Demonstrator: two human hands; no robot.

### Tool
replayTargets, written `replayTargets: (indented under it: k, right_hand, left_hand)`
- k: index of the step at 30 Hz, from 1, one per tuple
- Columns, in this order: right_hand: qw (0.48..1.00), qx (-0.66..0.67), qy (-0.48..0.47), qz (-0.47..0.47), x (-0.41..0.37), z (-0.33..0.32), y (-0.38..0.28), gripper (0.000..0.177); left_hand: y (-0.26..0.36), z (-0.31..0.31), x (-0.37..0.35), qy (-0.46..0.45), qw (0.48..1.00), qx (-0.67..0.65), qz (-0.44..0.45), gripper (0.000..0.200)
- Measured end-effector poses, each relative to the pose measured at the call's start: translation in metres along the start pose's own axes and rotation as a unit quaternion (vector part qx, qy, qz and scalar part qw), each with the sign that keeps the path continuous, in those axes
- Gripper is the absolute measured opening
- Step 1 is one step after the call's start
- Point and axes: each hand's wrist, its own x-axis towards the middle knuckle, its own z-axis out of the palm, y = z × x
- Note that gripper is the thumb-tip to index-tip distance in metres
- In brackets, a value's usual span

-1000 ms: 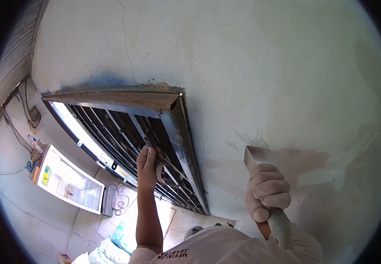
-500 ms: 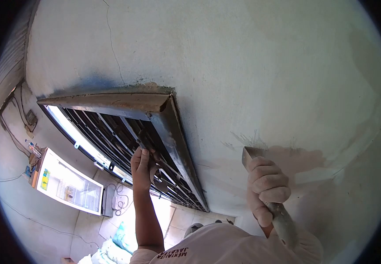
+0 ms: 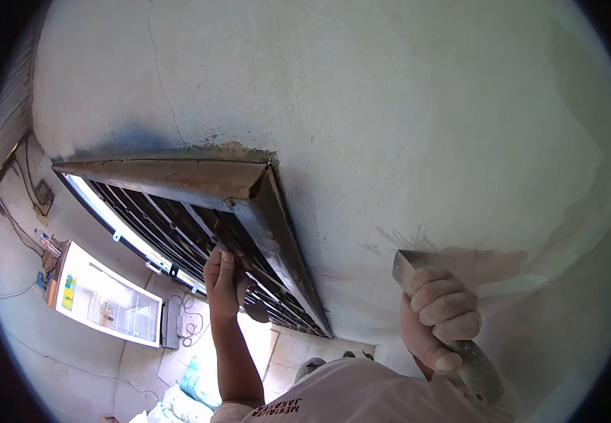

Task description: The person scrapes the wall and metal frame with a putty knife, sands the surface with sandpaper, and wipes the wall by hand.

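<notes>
My right hand (image 3: pixel 441 310) is wrapped around a plastering trowel (image 3: pixel 410 266), whose metal blade end lies against the pale wall (image 3: pixel 362 141). Its grey, smeared other end (image 3: pixel 480 374) sticks out below my fist. Beside the blade, a darker damp patch (image 3: pixel 485 264) and some scratchy streaks mark the wall. My left hand (image 3: pixel 225 278), closed, is raised in front of the barred window (image 3: pixel 200 225). From it shows the rounded grey blade of a small trowel (image 3: pixel 257 311); its handle is mostly hidden by my fingers.
A brown window frame (image 3: pixel 164 176) juts from the wall on the left. Further back stand a lit glass display fridge (image 3: pixel 108 299), several hanging cables and pale blue bags (image 3: pixel 186 402) on the floor. Tiles (image 3: pixel 305 349) show below.
The trowel in my right hand has moved slightly down and right along the wall. My left hand has shifted a little down and left, and the view has tilted slightly.
</notes>
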Motion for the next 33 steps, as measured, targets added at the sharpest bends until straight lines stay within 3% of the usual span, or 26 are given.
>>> replayTargets:
  k: [13,21,26,33]
  right_hand:
    - [0.997,-0.073,0.014,0.002,0.005,0.008,-0.003,0.044]
    - [0.998,-0.054,0.045,0.010,0.008,0.010,-0.001,0.044]
    - [0.998,-0.026,0.057,0.002,0.007,0.004,0.000,0.045]
    - [0.998,-0.056,0.003,0.015,0.009,0.009,0.002,0.045]
  left_hand:
    - [-0.002,-0.003,0.004,-0.027,0.999,-0.011,0.019,0.030]
    - [-0.004,0.008,0.005,0.038,0.997,0.024,0.063,0.031]
    - [0.002,0.006,0.006,0.016,0.999,0.003,0.037,0.030]
    - [0.004,0.000,0.001,0.004,1.000,0.007,0.004,0.029]
